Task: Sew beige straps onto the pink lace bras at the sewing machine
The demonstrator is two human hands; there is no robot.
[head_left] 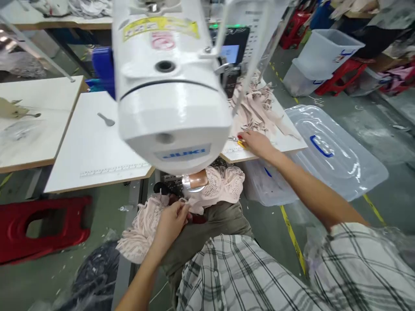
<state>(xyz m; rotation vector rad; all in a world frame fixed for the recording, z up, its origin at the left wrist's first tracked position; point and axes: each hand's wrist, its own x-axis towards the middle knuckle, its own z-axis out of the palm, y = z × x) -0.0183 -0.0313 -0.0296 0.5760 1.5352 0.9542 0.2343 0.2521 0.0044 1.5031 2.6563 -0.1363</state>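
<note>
Head view: below the white, blue-lettered sewing machine (175,108), your left hand (171,220) pinches the pale-pink lace bra (218,185) by its edge; right of the machine, your right hand (257,143) touches a yellow-handled metal tool (241,144), grip unconfirmable.

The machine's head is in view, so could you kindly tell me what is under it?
Below the head, pale lace shows beside a copper-coloured part; the left hand pinches the lace's edge. The head covers what lies farther back, including any needle.
</note>
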